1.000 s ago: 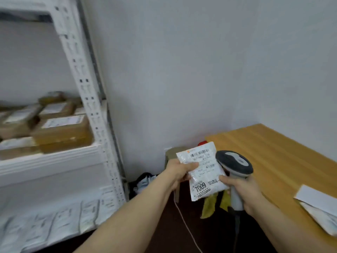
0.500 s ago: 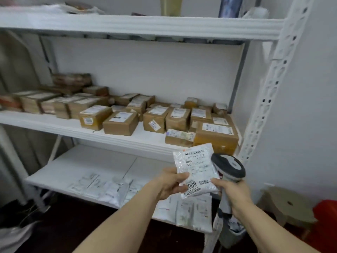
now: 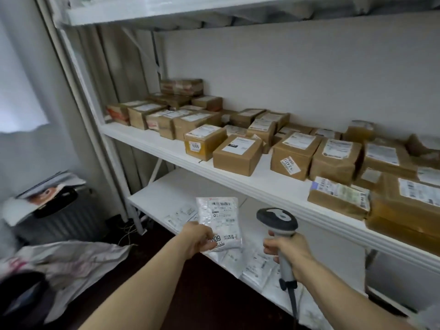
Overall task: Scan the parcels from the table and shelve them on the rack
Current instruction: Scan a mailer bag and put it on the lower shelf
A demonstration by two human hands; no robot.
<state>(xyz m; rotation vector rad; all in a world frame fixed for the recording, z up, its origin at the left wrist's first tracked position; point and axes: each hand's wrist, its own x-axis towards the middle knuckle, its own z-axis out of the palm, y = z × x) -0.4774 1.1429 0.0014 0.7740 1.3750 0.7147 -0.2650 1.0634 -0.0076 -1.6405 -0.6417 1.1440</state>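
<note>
**Parcel in Hand at the Rack**

Head view: We stand before the white metal rack (image 3: pixel 152 142), our left hand (image 3: pixel 198 239) pinching the near lower corner of a flat white padded parcel (image 3: pixel 219 216), thumb curled over its printed number label. The parcel stands nearly upright in the air, its dimpled, glossy face and barcode label turned toward us, above the near edge of the lower shelf (image 3: pixel 171 184). Just to its right, apart from it, our right hand (image 3: pixel 289 251) wraps its fingers round the pale grey grip of a handheld scanner (image 3: pixel 277 219), whose dark, rounded head tilts upward; a dark cable (image 3: pixel 293 303) drops from the handle.

Flat white mailers (image 3: pixel 259 264) with printed labels lie along the lower shelf beneath both hands. On the middle shelf, taped brown cardboard boxes (image 3: pixel 237 156) sit in crowded rows from far left to near right, each bearing a white label.

On the floor to the left stands a ribbed dark bin (image 3: pixel 62 225) with papers on top, and near it lies a crumpled pale sheet (image 3: pixel 71 260).
</note>
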